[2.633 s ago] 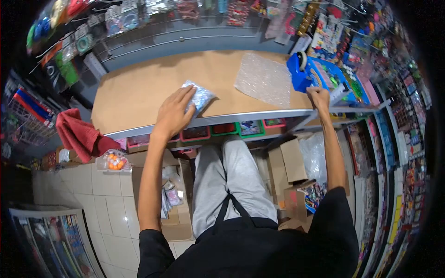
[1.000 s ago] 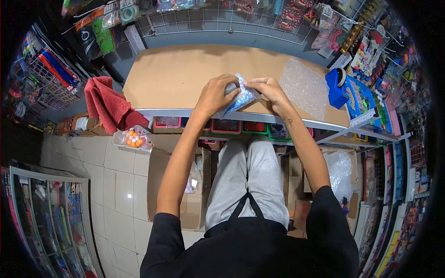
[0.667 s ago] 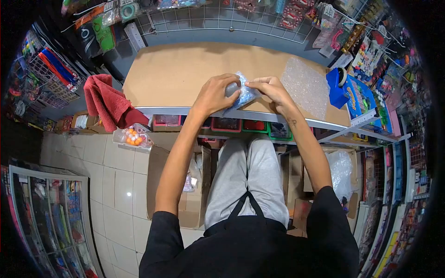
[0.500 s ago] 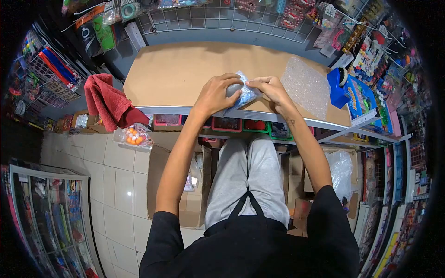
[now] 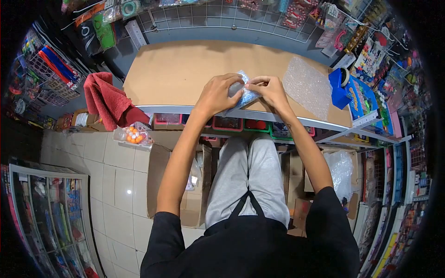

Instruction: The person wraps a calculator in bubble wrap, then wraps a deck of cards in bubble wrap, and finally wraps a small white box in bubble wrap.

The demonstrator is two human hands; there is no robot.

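At the front edge of the bench (image 5: 171,69), the packet (image 5: 249,96) was between the left hand (image 5: 217,94), which gripped it, and the right hand (image 5: 272,92), which pinched its upper part, its long axis unclear.

Packet (image 5: 249,96) at surface's (image 5: 181,69) front edge, between left fingers (image 5: 230,79) and right fingers (image 5: 262,88). Bubble wrap (image 5: 307,85) right, tape dispenser (image 5: 340,95) beyond it. Cloth (image 5: 109,102) at left end. Trays (image 5: 227,123) underneath, wire grid (image 5: 208,21) behind.
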